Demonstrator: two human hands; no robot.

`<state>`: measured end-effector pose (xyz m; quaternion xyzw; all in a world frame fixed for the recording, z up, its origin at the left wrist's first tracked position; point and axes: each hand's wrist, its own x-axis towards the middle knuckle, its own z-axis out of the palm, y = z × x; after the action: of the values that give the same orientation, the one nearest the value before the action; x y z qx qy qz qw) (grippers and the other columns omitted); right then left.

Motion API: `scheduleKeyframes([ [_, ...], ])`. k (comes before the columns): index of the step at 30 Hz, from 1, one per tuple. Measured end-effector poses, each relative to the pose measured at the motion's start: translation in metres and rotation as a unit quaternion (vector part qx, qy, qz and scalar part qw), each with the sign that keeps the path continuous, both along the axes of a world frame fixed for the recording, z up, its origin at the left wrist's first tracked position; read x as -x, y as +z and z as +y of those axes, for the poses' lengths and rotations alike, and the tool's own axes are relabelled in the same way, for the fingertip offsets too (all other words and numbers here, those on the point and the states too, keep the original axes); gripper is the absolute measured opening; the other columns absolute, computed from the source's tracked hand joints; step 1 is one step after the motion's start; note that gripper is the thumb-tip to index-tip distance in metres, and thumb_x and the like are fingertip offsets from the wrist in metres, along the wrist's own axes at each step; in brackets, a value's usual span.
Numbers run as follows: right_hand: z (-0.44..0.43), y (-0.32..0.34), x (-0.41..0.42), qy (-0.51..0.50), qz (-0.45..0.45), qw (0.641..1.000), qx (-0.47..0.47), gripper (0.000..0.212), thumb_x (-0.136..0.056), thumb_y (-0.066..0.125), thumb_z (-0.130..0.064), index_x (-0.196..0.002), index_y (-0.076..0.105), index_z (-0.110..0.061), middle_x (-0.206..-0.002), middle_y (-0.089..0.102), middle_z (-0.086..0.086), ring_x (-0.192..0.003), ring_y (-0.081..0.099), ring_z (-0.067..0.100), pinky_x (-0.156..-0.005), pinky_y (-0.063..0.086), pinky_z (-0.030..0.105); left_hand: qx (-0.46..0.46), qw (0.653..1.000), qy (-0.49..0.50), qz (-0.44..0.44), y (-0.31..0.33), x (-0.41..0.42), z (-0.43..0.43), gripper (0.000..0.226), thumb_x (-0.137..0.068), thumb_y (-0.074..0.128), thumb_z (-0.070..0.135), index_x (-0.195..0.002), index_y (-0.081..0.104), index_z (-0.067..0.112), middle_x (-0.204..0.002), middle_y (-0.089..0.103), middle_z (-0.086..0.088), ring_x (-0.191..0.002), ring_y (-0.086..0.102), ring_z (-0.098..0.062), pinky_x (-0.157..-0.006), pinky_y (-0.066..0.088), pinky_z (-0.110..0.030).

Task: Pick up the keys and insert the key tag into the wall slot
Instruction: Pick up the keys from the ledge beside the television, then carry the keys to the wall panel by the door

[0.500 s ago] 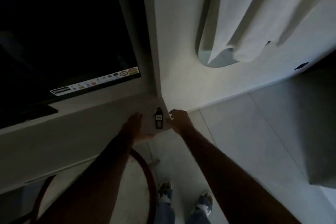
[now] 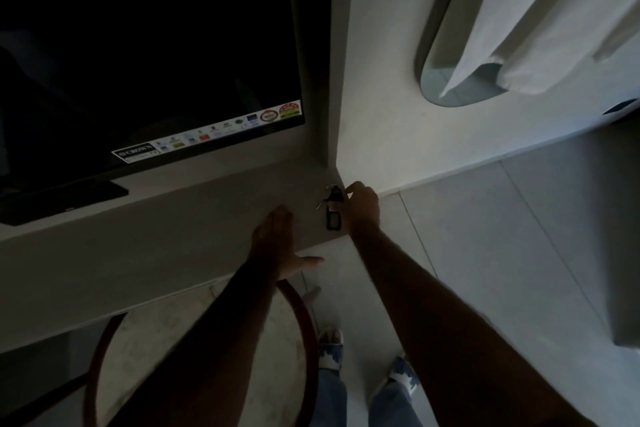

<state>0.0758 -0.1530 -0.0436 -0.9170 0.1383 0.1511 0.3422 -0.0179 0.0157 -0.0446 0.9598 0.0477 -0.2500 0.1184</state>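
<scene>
Dimly lit: R hand [image 2: 362, 210] pinching keys [image 2: 333, 206] w/ black tag on ledge [image 2: 173, 236], L hand [image 2: 277, 243] flat, fingers spread.

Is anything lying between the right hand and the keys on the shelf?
Nothing visible. The right hand is already at the keys near the shelf corner; the left hand rests flat beside them, off that path.

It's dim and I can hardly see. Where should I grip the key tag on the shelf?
Pinch the key tag across its long edges near the ring end, coming from its right, where the right hand already sits. It lies flat on the shelf, its length pointing toward you.
</scene>
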Motion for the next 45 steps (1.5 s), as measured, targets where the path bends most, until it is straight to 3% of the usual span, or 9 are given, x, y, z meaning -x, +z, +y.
scheduleKeyframes([
  [9,-0.031,0.0,-0.005,-0.02,0.074,0.995,-0.059,0.027,-0.065,0.089,-0.018,-0.089,0.079,-0.013,-0.092,0.077,0.004,-0.093,0.071,0.021,-0.075,0.045,0.019,0.005,0.999,0.024,0.029,0.009,-0.003,-0.006,0.134,-0.065,0.058,0.089,-0.162,0.004,0.013,-0.171,-0.002,-0.007,-0.157,0.002,-0.027,-0.125,0.016,-0.051],
  [13,-0.056,0.011,0.003,-0.045,0.042,0.983,-0.17,0.026,-0.06,0.091,-0.009,-0.083,0.079,-0.014,-0.077,0.072,0.002,-0.075,0.067,0.015,-0.069,0.049,0.024,0.017,0.999,0.03,0.039,0.022,-0.012,-0.015,0.131,-0.068,0.062,0.086,-0.161,0.01,0.01,-0.171,0.004,-0.009,-0.157,0.007,-0.027,-0.124,0.02,-0.049],
  [18,-0.099,0.046,0.003,-0.045,-0.018,0.975,-0.219,0.024,-0.061,0.09,-0.003,-0.082,0.079,-0.006,-0.072,0.072,0.006,-0.068,0.064,0.014,-0.068,0.047,0.026,0.024,0.999,-0.006,0.023,0.052,-0.028,-0.045,0.128,-0.07,0.062,0.084,-0.161,0.01,0.01,-0.171,0.003,-0.01,-0.157,0.007,-0.027,-0.124,0.02,-0.049],
  [23,-0.157,0.098,-0.002,-0.05,-0.071,0.969,-0.231,0.018,-0.062,0.087,-0.004,-0.078,0.078,-0.005,-0.07,0.074,0.007,-0.055,0.062,0.0,-0.057,0.044,0.01,0.04,0.997,-0.053,-0.031,0.096,-0.053,-0.092,0.125,-0.072,0.064,0.08,-0.161,0.013,0.009,-0.171,0.01,-0.011,-0.157,0.01,-0.028,-0.124,0.022,-0.047],
  [31,-0.263,0.193,0.008,-0.119,-0.149,0.923,-0.333,0.022,-0.069,0.087,-0.003,-0.088,0.075,-0.002,-0.089,0.077,0.018,-0.077,0.071,0.02,-0.074,0.058,0.031,0.096,0.983,-0.133,-0.082,0.184,-0.091,-0.189,0.126,-0.069,0.064,0.084,-0.161,0.015,0.013,-0.17,0.017,-0.006,-0.156,0.015,-0.023,-0.124,0.022,-0.043],
  [35,-0.319,0.238,0.018,-0.135,-0.17,0.892,-0.397,0.03,-0.069,0.089,-0.006,-0.096,0.075,-0.002,-0.098,0.078,0.018,-0.092,0.077,0.027,-0.079,0.062,0.036,0.14,0.963,-0.182,-0.138,0.234,-0.102,-0.245,0.113,-0.061,0.069,0.082,-0.15,0.036,0.019,-0.157,0.042,-0.004,-0.147,0.035,-0.025,-0.116,0.035,-0.043],
  [40,-0.39,0.289,0.035,-0.135,-0.213,0.872,-0.418,0.034,-0.068,0.09,-0.017,-0.099,0.078,-0.011,-0.097,0.081,0.009,-0.094,0.077,0.023,-0.071,0.06,0.027,0.142,0.95,-0.219,-0.169,0.285,-0.108,-0.319,0.122,-0.062,0.069,0.083,-0.155,0.028,0.016,-0.163,0.034,-0.004,-0.149,0.03,-0.023,-0.116,0.031,-0.042],
  [43,-0.435,0.318,0.045,-0.142,-0.242,0.86,-0.426,0.034,-0.07,0.088,-0.017,-0.102,0.078,-0.014,-0.1,0.08,0.009,-0.096,0.077,0.022,-0.072,0.06,0.025,0.162,0.936,-0.239,-0.199,0.311,-0.109,-0.362,0.116,-0.058,0.07,0.083,-0.149,0.036,0.02,-0.155,0.044,-0.003,-0.142,0.04,-0.022,-0.109,0.038,-0.04],
  [45,-0.462,0.336,0.052,-0.15,-0.266,0.849,-0.432,0.033,-0.07,0.088,-0.018,-0.102,0.079,-0.015,-0.101,0.08,0.009,-0.097,0.077,0.021,-0.072,0.06,0.024,0.171,0.927,-0.258,-0.213,0.327,-0.109,-0.39,0.118,-0.06,0.072,0.081,-0.154,0.032,0.022,-0.16,0.04,-0.001,-0.146,0.036,-0.021,-0.114,0.036,-0.042],
])
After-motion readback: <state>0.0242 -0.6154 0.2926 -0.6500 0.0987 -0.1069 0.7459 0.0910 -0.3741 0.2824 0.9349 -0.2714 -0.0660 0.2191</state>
